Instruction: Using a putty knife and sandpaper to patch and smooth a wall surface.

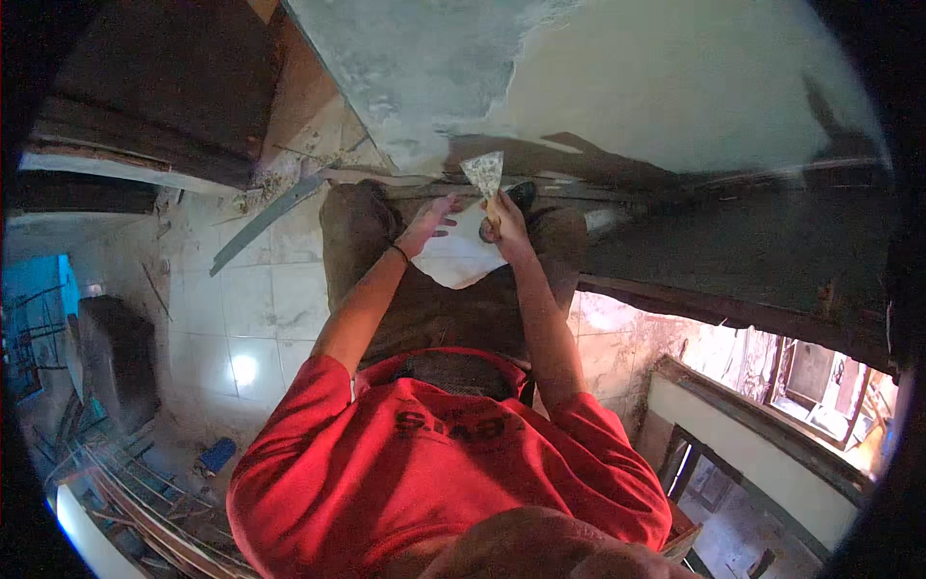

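Observation:
My right hand (509, 230) is closed round the yellowish handle of a putty knife (483, 172). Its broad, triangular blade points up and away from me, and pale smears cover the metal. Just left of it, my left hand (430, 224) is held in the air with its fingers apart and nothing in it. A dark band circles that wrist. Beyond both hands rises a wall (617, 92), partly grey and rough, partly smooth and pale. The blade looks close to the wall's foot, but I cannot tell whether it touches.
A long grey strip (265, 224) lies slanted on the tiled floor (251, 299) at the left, near crumbled debris. Dark boards (733, 232) run along the right. Farther down left are a blue object (218, 454) and a heap of thin rods (145, 502). Window frames (820, 386) stand lower right.

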Available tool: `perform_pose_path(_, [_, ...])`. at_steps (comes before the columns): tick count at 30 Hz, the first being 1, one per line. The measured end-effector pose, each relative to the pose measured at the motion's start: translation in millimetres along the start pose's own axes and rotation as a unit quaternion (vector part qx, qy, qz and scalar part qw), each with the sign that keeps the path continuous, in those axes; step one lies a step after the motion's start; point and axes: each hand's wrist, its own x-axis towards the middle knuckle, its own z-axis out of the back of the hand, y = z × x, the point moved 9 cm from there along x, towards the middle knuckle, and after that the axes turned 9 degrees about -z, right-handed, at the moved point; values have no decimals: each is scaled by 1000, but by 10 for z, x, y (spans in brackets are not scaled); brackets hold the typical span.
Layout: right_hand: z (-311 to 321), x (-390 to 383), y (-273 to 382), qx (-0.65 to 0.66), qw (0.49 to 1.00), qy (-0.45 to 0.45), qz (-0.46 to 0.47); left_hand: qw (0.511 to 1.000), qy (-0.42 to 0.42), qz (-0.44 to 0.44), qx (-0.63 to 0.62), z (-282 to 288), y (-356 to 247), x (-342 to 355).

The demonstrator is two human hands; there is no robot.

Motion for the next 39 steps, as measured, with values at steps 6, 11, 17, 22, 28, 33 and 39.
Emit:
perform_pose_path(6, [14, 11, -10, -9, 1000, -3, 5, 1000, -13, 3, -3, 12, -23, -38])
perform_pose_path(11, [10, -30, 8, -22, 999, -30, -8, 1000, 6, -15, -18, -9, -25, -27])
perform_pose_path(17, [-44, -58, 35, -15, 1000, -19, -2, 1000, -8, 17, -1, 15, 18, -15])
perform_pose_path(22, [5, -27, -2, -34, 999, -26, -14, 1000, -16, 0, -4, 0, -45, -41])
perform_pose_path(28, [-9, -1, 3, -14, 1000, 2, 9, 1000, -8, -1, -5, 19, 4, -16])
perform_pose_path(33, [15, -6, -7, -10, 1000, -10, 1, 1000, 5, -15, -15, 34, 90, 18])
perform_pose_path(39, [33, 18, -30, -18, 1000, -12, -6, 1000, -6, 13, 1, 50, 109, 37])
